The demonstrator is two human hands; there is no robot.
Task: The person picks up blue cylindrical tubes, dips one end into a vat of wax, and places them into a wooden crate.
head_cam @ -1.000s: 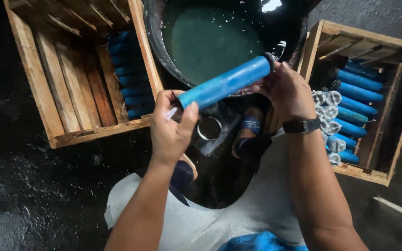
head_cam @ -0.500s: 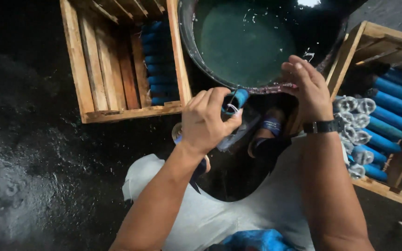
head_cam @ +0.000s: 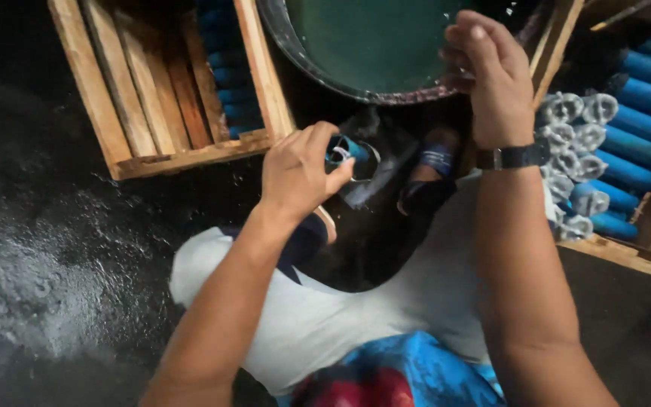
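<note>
Left grip (head_cam: 299,172) pinches blue tube (head_cam: 343,148) above wet floor (head_cam: 32,249).

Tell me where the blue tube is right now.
The blue tube is in the left hand, mid-frame in the head view, just below the dark basin and right of the left wooden crate.

Left hand (head_cam: 299,169) below and left of the basin (head_cam: 371,53), closed around the end of a tube (head_cam: 344,148). Right hand (head_cam: 491,79) above and to the right, at the basin rim, well apart from the left hand. Slatted crate (head_cam: 167,90) left of the left hand, tubes stacked along its inner right side. Second crate (head_cam: 627,252) right of the right hand, packed with rows of tubes (head_cam: 642,128), tied ends toward the hands. Sandalled feet (head_cam: 431,169) between the hands, on the floor below the basin. Knees nearer than both hands. Wet floor (head_cam: 32,264) far left.
</note>
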